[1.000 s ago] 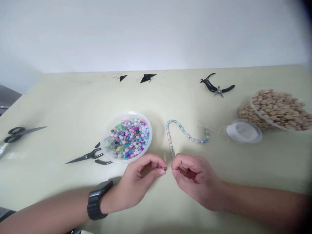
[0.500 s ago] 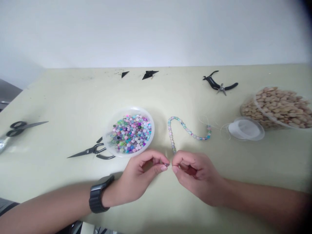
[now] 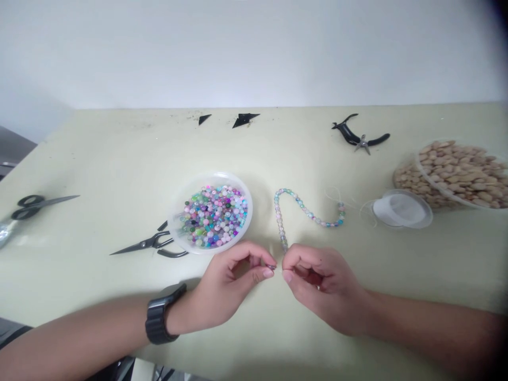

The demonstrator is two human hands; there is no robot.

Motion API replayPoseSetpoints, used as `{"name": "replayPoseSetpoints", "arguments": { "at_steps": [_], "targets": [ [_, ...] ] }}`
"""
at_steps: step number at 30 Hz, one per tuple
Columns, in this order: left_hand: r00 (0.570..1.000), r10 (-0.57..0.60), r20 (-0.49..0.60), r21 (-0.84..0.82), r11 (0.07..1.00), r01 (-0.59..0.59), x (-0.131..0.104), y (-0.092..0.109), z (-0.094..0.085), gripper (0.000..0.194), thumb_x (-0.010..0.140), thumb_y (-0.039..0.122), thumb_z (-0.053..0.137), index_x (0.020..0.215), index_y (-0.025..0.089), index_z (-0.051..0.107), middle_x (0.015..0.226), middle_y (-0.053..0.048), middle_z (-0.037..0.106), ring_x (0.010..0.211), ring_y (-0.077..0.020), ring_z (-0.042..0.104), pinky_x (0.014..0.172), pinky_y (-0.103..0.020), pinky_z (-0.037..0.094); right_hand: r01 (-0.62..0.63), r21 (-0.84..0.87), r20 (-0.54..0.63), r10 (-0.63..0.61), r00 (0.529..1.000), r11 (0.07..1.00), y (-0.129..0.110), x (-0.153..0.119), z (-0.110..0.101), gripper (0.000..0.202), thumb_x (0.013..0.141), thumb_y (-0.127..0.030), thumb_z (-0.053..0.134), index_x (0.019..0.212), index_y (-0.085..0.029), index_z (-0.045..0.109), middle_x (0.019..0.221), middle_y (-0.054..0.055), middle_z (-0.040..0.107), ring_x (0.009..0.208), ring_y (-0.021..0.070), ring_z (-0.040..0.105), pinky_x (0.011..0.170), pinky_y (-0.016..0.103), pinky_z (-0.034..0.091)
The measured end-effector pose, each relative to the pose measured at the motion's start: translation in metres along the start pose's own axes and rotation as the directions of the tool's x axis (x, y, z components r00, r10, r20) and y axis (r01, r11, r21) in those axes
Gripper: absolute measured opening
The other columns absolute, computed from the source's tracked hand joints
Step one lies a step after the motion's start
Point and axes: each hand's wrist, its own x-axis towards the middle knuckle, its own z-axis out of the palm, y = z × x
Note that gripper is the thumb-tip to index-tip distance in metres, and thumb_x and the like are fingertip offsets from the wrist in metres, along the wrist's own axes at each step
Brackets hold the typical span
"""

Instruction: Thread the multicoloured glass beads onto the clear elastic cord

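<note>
My left hand (image 3: pixel 230 286) pinches a small dark purple bead (image 3: pixel 271 267) between thumb and index fingertip. Just to its right, my right hand (image 3: pixel 325 283) is closed in a pinch on the end of a thin clear string, of which only a faint trace shows between the hands. A strand of pastel beads (image 3: pixel 301 206) runs from behind my right fingers up and over the table in a curve. Behind my left hand stands a round clear tub (image 3: pixel 250 211) full of multicoloured beads (image 3: pixel 214 217).
Black-handled scissors (image 3: pixel 29 207) lie far left, pointed shears (image 3: pixel 145 244) beside the tub. Black pliers (image 3: pixel 359 138) and black scraps (image 3: pixel 244 120) lie at the back. At right are a white thread spool (image 3: pixel 402 209) and a tub of shelled-looking nuts (image 3: pixel 464 172).
Both hands hold nearly the same pose; my right fingertips have shifted slightly right, with a slightly wider gap to the left ones. The view has moved a little.
</note>
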Motion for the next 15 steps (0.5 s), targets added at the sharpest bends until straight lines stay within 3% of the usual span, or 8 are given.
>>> {"name": "replayPoseSetpoints", "arguments": {
  "at_steps": [15],
  "targets": [
    [1.000,-0.017,0.019,0.009,1.000,0.016,0.0007,0.0019,-0.0003,0.013,0.096,0.027,0.071,0.097,0.014,0.070,0.080,-0.003,0.060,0.075,-0.0122,0.053,0.069,-0.024,0.044,0.016,0.031,-0.008,-0.016,1.000,0.999,-0.0027,0.0005,0.0006,0.017,0.088,-0.015,0.055,0.071,-0.020,0.052,0.053,-0.009,0.032,0.046,0.0058,0.028,0.042,0.020,0.024]
  ]
}}
